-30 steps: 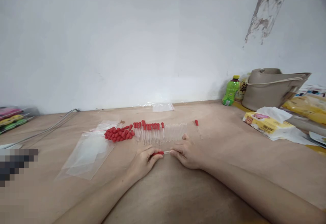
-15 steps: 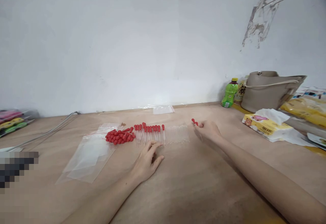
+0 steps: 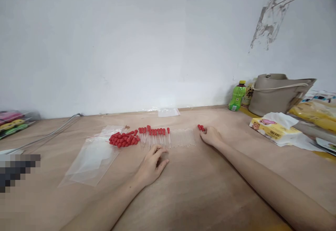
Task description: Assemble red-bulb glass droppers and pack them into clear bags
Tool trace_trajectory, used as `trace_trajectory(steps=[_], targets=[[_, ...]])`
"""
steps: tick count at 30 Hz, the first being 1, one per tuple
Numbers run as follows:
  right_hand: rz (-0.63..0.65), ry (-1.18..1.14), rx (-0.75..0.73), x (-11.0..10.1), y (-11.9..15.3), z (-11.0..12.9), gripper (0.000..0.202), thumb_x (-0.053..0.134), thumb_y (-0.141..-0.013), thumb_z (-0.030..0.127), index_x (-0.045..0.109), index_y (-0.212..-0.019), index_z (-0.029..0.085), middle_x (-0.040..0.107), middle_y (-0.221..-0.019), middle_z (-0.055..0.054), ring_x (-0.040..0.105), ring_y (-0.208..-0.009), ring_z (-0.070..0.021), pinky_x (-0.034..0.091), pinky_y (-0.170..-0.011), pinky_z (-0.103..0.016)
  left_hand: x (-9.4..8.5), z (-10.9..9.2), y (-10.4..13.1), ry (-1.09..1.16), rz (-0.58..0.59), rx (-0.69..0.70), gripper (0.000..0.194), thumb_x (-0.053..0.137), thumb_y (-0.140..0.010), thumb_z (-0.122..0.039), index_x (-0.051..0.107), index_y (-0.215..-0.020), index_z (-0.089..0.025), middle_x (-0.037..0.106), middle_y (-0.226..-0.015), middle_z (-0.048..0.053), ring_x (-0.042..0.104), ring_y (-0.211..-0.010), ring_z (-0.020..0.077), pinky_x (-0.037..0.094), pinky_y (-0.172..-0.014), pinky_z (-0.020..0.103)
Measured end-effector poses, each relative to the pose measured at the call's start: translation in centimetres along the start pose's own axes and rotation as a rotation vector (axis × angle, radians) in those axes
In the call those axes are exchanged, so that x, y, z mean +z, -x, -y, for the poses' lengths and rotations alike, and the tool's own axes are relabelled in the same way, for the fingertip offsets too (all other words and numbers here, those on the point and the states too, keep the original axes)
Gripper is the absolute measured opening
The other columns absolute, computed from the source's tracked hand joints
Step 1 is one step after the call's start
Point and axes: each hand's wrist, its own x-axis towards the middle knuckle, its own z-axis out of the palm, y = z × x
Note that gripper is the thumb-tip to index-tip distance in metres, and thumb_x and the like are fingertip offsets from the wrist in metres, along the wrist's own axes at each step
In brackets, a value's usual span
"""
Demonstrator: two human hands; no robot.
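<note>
Right hand (image 3: 210, 136): fingertips closed at two red rubber bulbs (image 3: 200, 127) lying side by side, right of the row; whether it grips or merely touches them, cannot tell. Left hand (image 3: 153, 164): unloaded, fingers loosely curled, just before the red-capped clear droppers (image 3: 154, 136). Between the hands, farther back: clear slender uncapped tubes (image 3: 183, 137), laid parallel. Left of the droppers: loose red rubber bulbs (image 3: 124, 140), heaped, partly over clear plastic zip bags (image 3: 91, 159).
</note>
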Motion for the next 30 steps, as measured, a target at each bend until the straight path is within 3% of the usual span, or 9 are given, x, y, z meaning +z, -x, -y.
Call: trace_trajectory(steps=[4, 7, 10, 13, 18, 21, 24, 28, 30], targets=[[0.000, -0.029, -0.051, 0.3, -0.4, 0.2, 0.021, 0.046, -0.074, 0.028, 0.065, -0.079, 0.019, 0.065, -0.080, -0.007, 0.059, -0.080, -0.0210, 0.038, -0.061, -0.025, 0.0, 0.1, 0.0, 0.006, 0.012, -0.002, 0.023, 0.048, -0.081, -0.020, 0.051, -0.104, -0.021, 0.045, -0.100, 0.005, 0.050, -0.071, 0.0116, 0.045, -0.065, 0.027], [-0.017, -0.045, -0.058, 0.5, -0.3, 0.2, 0.024, 0.047, -0.075, 0.032, 0.064, -0.084, 0.019, 0.065, -0.083, -0.007, 0.059, -0.080, -0.0204, 0.037, -0.061, -0.025, -0.1, 0.1, -0.1, 0.009, 0.018, -0.005, 0.022, 0.047, -0.082, -0.021, 0.051, -0.104, -0.021, 0.045, -0.100, 0.005, 0.050, -0.070, 0.0115, 0.045, -0.065, 0.027], [-0.132, -0.055, -0.056, 0.5, 0.3, 0.4, 0.034, 0.048, -0.074, 0.041, 0.062, -0.093, 0.017, 0.062, -0.095, -0.010, 0.056, -0.086, -0.0213, 0.037, -0.066, -0.026, -0.2, 0.1, 0.0, 0.017, 0.018, 0.003, 0.022, 0.047, -0.082, -0.022, 0.051, -0.103, -0.021, 0.046, -0.099, 0.005, 0.050, -0.070, 0.0114, 0.045, -0.064, 0.026], [-0.196, -0.035, -0.109, 0.3, 1.3, 1.1, 0.030, 0.048, -0.073, 0.044, 0.063, -0.082, 0.020, 0.063, -0.089, -0.006, 0.056, -0.085, -0.0209, 0.035, -0.073, -0.030, -0.1, -0.1, 0.0, 0.017, 0.014, 0.010, 0.022, 0.046, -0.083, -0.023, 0.052, -0.104, -0.022, 0.046, -0.098, 0.005, 0.050, -0.070, 0.0116, 0.045, -0.064, 0.026], [-0.022, 0.050, -0.132, -0.2, 2.5, 3.0, 0.030, 0.047, -0.072, 0.044, 0.065, -0.063, 0.021, 0.065, -0.074, -0.006, 0.057, -0.077, -0.0237, 0.030, -0.077, -0.039, -0.4, 0.0, -0.1, -0.112, -0.066, -0.005, 0.016, 0.045, -0.083, -0.023, 0.055, -0.095, -0.020, 0.050, -0.089, 0.005, 0.050, -0.078, 0.0157, 0.044, -0.068, 0.029], [0.053, 0.095, -0.108, -0.5, 2.6, 3.7, 0.032, 0.044, -0.072, 0.039, 0.064, -0.058, 0.019, 0.064, -0.070, -0.008, 0.057, -0.076, -0.0251, 0.030, -0.077, -0.040, -2.3, 1.0, -0.7, -0.335, -0.211, -0.054, 0.015, 0.045, -0.082, -0.025, 0.058, -0.084, -0.019, 0.052, -0.082, 0.005, 0.049, -0.081, 0.0197, 0.041, -0.074, 0.033], [0.087, 0.137, -0.097, -0.7, 2.4, 4.0, 0.030, 0.043, -0.072, 0.034, 0.064, -0.058, 0.018, 0.064, -0.071, -0.009, 0.058, -0.077, -0.0265, 0.031, -0.075, -0.041, -5.7, 2.8, -2.2, -0.597, -0.281, -0.237, 0.019, 0.046, -0.079, -0.031, 0.061, -0.081, -0.019, 0.053, -0.084, 0.008, 0.048, -0.087, 0.0242, 0.038, -0.079, 0.037], [0.087, 0.196, -0.084, -0.6, 2.0, 4.2, 0.028, 0.042, -0.073, 0.033, 0.065, -0.069, 0.017, 0.064, -0.075, -0.012, 0.058, -0.080, -0.0278, 0.034, -0.074, -0.042, -9.7, 5.7, -5.2, -0.742, -0.131, -0.637, 0.027, 0.049, -0.074, -0.037, 0.064, -0.088, -0.020, 0.055, -0.100, 0.013, 0.044, -0.102, 0.0325, 0.034, -0.084, 0.043], [0.091, 0.206, -0.082, -0.6, 1.9, 4.2, 0.028, 0.043, -0.074, 0.033, 0.065, -0.073, 0.017, 0.063, -0.076, -0.012, 0.058, -0.080, -0.0276, 0.034, -0.074, -0.041, -10.4, 7.3, -6.7, -0.729, -0.066, -0.699, 0.029, 0.054, -0.068, -0.036, 0.066, -0.087, -0.018, 0.055, -0.102, 0.016, 0.043, -0.104, 0.0361, 0.034, -0.083, 0.046]])
